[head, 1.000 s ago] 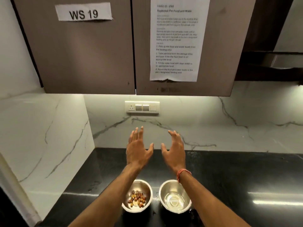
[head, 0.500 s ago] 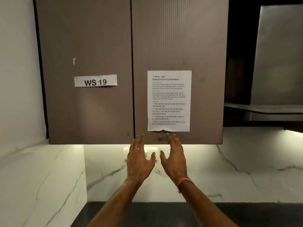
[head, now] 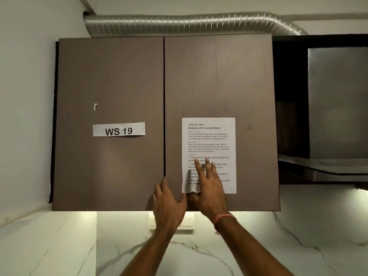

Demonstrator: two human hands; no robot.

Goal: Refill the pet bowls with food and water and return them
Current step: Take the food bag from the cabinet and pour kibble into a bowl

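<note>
**Both hands up at the cupboard, bowls out of sight**

Head view tilts up at a pair of brown cupboard doors [head: 111,124] under a silver duct [head: 191,23]. No pet bowl, food or water shows anywhere in it, so where the bowls stand cannot be told from here.

Left hand [head: 169,202] is raised with its fingers [head: 164,185] spread and loose, grasping nothing, the tips near the seam between the two doors at their lower part. Right hand [head: 209,188] lies further up, fingers extended and released, across the lower left of the task sheet [head: 209,140] taped to the right door; whether the tips press the paper or hover just off it is not clear. A red thread [head: 224,218] circles the right wrist. Both forearms rise steeply from below, nearly parallel, palms turned toward the doors.

The doors show no handle, so a likely hold is the bottom edge or the seam, pulled with the fingertips. A flat panel of this sort should be stiff and swing lightly on its hinges. The sheet is thin and its lower corner already curls, so it would tear easily if dragged. A label [head: 118,129] reading WS 19 sits on the left door. A switch plate [head: 187,224] shows on the marble wall [head: 49,246] behind the wrists.
</note>
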